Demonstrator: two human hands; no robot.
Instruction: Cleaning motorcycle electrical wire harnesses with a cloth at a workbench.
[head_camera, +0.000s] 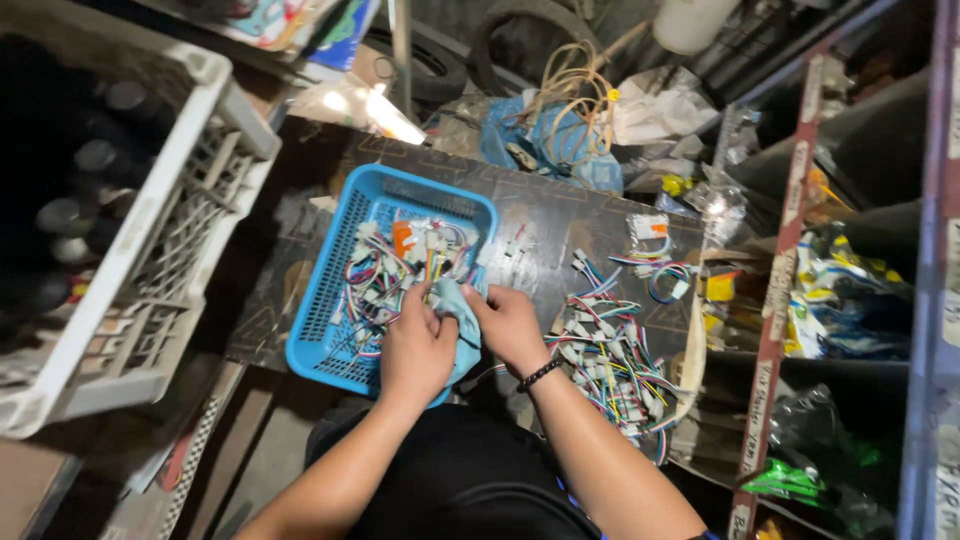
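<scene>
My left hand (415, 345) and my right hand (508, 325) meet over the near right corner of a blue plastic basket (330, 300). Both grip a light blue cloth (458, 305) bunched between them. A wire harness with white connectors (432, 262) rises from the cloth at my left fingertips. The basket holds a tangle of multicoloured wire harnesses (385, 275). A dark beaded bracelet (540, 375) circles my right wrist.
A second pile of coloured harnesses (610, 355) lies on the dark board (545, 215) right of my hands. A white crate of dark bottles (120, 230) stands left. Shelves with packets (830, 290) rise at right; bags and coiled cord (565, 110) lie beyond.
</scene>
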